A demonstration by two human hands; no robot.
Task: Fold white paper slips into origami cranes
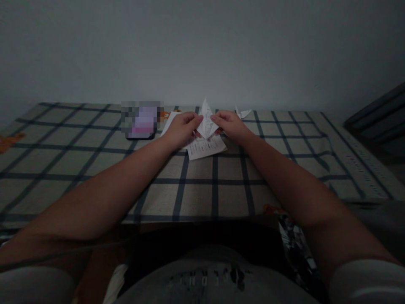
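Note:
Between both hands is a folded piece of white paper [206, 122], diamond-shaped, with its point upward and print on its surface. My left hand [186, 126] pinches its left edge between thumb and fingers. On the opposite edge, my right hand [230, 125] grips it the same way, thumb on the near face. Below the folded paper lies a printed sheet [205, 147] on the cloth, partly covered by it and by my left hand. Behind my right hand sits a small folded paper figure [244, 113] with pointed ends.
A phone [144, 122] with a lit purplish screen, partly pixelated, stands left of my hands. A checked cloth [199, 194] covers the table, which meets a plain wall [202, 50] at the back. Dark slatted furniture [379, 114] is at the right.

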